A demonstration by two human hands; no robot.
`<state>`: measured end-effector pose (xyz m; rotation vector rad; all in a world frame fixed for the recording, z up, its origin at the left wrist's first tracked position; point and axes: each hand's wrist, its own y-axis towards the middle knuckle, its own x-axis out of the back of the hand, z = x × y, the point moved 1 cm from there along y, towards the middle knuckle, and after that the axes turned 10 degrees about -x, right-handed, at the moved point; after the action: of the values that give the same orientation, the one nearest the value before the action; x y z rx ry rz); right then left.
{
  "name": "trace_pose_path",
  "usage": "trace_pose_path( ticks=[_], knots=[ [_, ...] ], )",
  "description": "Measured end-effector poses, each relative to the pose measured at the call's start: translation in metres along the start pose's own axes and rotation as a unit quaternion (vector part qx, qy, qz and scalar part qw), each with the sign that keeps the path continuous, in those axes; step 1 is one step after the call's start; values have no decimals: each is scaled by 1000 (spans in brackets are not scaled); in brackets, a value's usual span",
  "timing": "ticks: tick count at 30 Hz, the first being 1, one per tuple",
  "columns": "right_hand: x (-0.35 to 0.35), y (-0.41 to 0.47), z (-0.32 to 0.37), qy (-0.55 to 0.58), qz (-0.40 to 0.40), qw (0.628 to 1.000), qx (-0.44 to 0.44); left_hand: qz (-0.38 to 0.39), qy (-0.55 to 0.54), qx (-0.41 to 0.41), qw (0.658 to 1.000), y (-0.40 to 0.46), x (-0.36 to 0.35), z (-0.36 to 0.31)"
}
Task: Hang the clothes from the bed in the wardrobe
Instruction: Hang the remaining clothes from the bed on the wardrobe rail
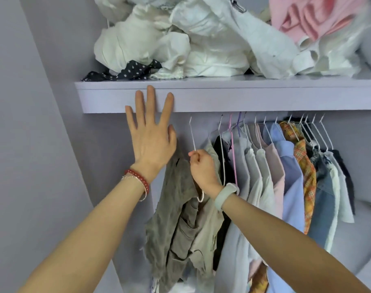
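Two hands raised inside wardrobe. Left hand [151, 134] flat, fingers spread straight, fingertips against shelf [243, 98] front edge. Right hand [202, 168] curled, pinching white hanger [193, 136] neck; olive-grey garment [180, 218] hangs from it, left of hung shirts [286, 176].

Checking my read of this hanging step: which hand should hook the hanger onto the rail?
Right. The right hand already grips the white hanger carrying the olive garment, its hook just under the shelf. The left hand is open, flat against the shelf edge.
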<state>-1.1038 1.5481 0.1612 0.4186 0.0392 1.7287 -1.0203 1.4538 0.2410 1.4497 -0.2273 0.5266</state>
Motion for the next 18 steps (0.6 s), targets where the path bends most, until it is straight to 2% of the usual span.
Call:
trace_pose_path(
  ticks=[2,6,12,18],
  knots=[
    [-2,18,8,-10,-35,999,-2,21,18,-3,1000,1,-11,4],
    [-5,56,11,-10,-71,996,-45,-8,62,-20,998,0,-26,12],
    [-10,74,-36,-37,-64,987,-142,-37,82,-29,996,-1,-35,15],
    [-4,70,-47,-103,-54,991,-71,-39,77,-28,996,0,-34,15]
  ],
)
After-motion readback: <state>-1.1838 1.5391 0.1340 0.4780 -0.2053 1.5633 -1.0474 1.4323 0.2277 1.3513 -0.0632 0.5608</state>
